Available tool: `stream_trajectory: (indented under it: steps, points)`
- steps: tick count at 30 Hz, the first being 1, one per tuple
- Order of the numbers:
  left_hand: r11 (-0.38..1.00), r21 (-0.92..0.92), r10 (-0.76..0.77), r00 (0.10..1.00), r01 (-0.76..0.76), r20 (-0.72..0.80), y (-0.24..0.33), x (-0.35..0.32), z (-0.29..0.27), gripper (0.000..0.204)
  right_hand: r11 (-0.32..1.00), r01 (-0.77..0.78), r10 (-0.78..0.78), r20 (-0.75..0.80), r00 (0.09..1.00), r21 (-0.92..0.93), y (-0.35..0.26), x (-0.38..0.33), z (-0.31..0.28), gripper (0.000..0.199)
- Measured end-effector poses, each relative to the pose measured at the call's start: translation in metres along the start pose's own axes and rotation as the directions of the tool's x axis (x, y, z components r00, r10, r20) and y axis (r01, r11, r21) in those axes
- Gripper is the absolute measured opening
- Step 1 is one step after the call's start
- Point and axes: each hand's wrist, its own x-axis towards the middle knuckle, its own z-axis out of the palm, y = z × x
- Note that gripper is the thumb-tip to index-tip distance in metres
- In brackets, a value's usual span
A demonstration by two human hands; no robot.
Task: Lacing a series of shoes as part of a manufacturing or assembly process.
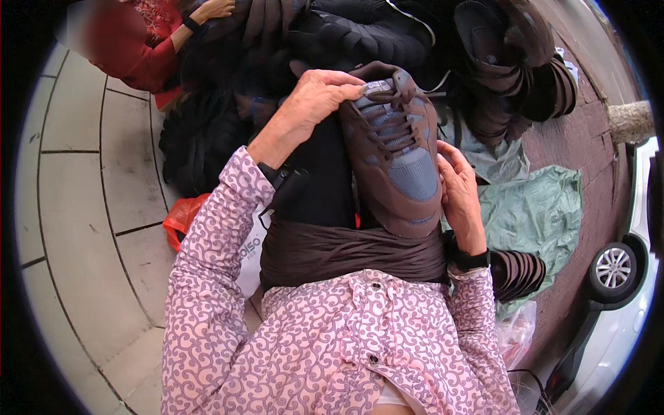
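A brown sneaker with a blue-grey mesh toe and tongue lies over my lap, its toe toward me. Brown laces are threaded across its front. My left hand pinches the top of the tongue at the collar. Along the shoe's right side my right hand is curled, its fingertips against the upper; part of its grip is hidden by the shoe. A thick bundle of dark brown laces lies across my lap, just below the toe.
Dark shoes are heaped ahead, and brown shoe uppers are stacked at the far right. Green sheeting lies on the right, near more stacked brown pieces. Another person's hand is at far left. A car stands at right.
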Motion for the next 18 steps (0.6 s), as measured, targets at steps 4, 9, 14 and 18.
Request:
stream_trajectory:
  steps: [4,9,14,18]
  points:
    - [0.947,-0.305,-0.096,0.995,0.097,0.018,-0.009,0.014,-0.021,0.023,0.973,0.034,-0.031,-0.019,0.999,0.228,0.004,-0.002,0.005,0.04]
    - [0.743,-0.646,-0.28,0.958,0.176,-0.061,-0.006,0.028,-0.061,0.008,0.941,0.013,-0.018,0.011,1.0,0.337,-0.005,-0.002,0.004,0.04]
    - [0.797,-0.574,-0.221,0.975,0.188,0.012,0.0,0.025,-0.069,0.013,0.923,0.044,-0.056,0.02,0.998,0.383,0.01,0.0,0.004,0.038]
    - [0.942,-0.334,0.003,0.998,0.02,0.068,0.029,-0.005,-0.044,0.029,0.972,0.14,-0.139,0.015,0.99,-0.188,0.007,0.012,-0.01,0.031]
